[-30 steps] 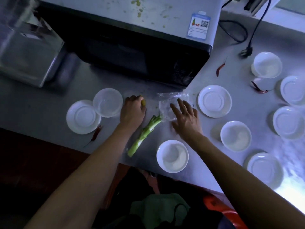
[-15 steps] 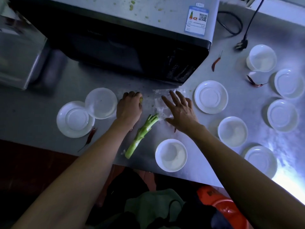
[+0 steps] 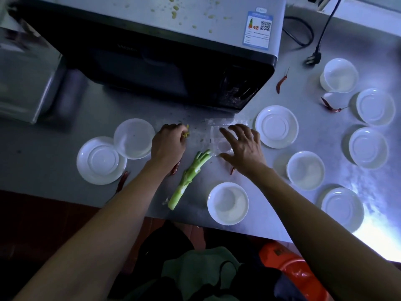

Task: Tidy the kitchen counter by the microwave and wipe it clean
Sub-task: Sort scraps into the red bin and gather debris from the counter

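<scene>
— Lying on the counter [image 3: 65, 148] just in front of the microwave [image 3: 152, 68]: a clear plastic bag [image 3: 219, 135], flat, with green crumbs scattered beside it. See it?

— Yes. Pressed down by the right hand [image 3: 244, 148], fingers spread and straight, thumb out to the side. Nothing curled round it.

— And the left hand [image 3: 168, 145]?

— Knuckles up, fingers curled under, pinching a small yellow-green scrap [image 3: 186, 133] at the fingertips, just left of the bag.

— Between the two hands?

— A green stalk [image 3: 188, 178], slanting from near the bag's lower corner down toward the counter edge. Touching neither hand, as far as can be told.

— Further out?

— Two white saucers [image 3: 101, 160] left of the left hand, overlapping. One white bowl [image 3: 227, 203] near the front edge, below the right wrist. More white saucers and bowls spread to the right, one plate [image 3: 276, 126] just beside the right hand.

— Chillies?

— Dried red ones: one [image 3: 122, 180] by the left saucers, one [image 3: 281, 81] right of the microwave, another [image 3: 331, 106] among the far right dishes. Small red bits partly hidden under both wrists.

— Anything on the microwave?

— Green crumbs on top, plus a blue label [image 3: 258, 29]. Black cable and plug [image 3: 313, 58] behind, on the counter.
</scene>
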`<action>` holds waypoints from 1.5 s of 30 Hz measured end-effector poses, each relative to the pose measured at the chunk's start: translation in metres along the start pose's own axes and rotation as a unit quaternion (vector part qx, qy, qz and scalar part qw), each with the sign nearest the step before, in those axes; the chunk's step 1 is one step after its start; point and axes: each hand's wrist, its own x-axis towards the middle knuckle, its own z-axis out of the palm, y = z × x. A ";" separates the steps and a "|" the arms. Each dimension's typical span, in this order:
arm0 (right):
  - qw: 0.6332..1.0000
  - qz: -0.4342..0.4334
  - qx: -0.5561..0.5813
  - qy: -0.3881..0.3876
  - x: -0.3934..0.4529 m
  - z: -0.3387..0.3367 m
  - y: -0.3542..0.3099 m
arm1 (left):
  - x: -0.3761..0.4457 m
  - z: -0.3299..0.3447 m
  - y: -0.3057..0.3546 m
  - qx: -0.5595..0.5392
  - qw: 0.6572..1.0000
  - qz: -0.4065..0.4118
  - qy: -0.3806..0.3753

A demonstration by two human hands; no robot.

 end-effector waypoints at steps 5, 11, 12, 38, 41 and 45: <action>0.999 0.020 0.013 0.023 -0.015 -0.008 -0.006 | -0.002 -0.001 0.006 -0.019 0.999 0.047 0.009; 0.997 0.073 0.006 0.039 -0.047 -0.015 -0.010 | -0.006 -0.003 0.022 -0.037 0.994 0.099 -0.026; 0.995 0.087 0.008 0.039 -0.054 -0.016 -0.010 | -0.007 -0.003 0.026 -0.041 0.993 0.107 -0.033; 0.891 0.408 0.004 0.202 -0.372 -0.017 0.013 | -0.147 0.049 0.237 -0.043 0.891 0.420 -0.166; 0.873 0.440 0.013 0.211 -0.433 -0.007 0.009 | -0.198 0.064 0.265 -0.026 0.868 0.459 -0.188; 0.848 0.490 0.020 0.198 -0.515 0.013 0.001 | -0.265 0.085 0.304 -0.008 0.843 0.501 -0.197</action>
